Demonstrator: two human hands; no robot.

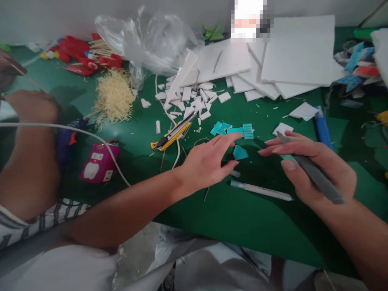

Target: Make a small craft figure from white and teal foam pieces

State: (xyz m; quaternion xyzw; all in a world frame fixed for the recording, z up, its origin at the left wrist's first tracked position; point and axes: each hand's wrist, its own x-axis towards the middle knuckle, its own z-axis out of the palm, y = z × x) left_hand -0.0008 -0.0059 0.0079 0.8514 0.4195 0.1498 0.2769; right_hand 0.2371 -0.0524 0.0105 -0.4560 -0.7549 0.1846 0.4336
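My left hand (209,161) reaches over the green table with thumb and fingers apart. Its fingertips are at a turquoise foam strip (235,130), and whether they press on it I cannot tell. Close by lie a striped turquoise piece (247,131), a pointed turquoise piece (240,152) and a few dotted scraps (223,128). In my right hand (324,165) is a slim grey tool (317,173) with a pointed tip, like a craft knife, aimed up and left. A white marker (260,190) with turquoise ends lies between the two hands.
A yellow box cutter (174,132) lies beside white foam scraps (194,99). White foam sheets (298,50) and a clear plastic bag (151,38) are behind. To the left are straw-like shreds (114,97), a pink power socket (98,163), a cable (117,159) and another person's arm (27,161).
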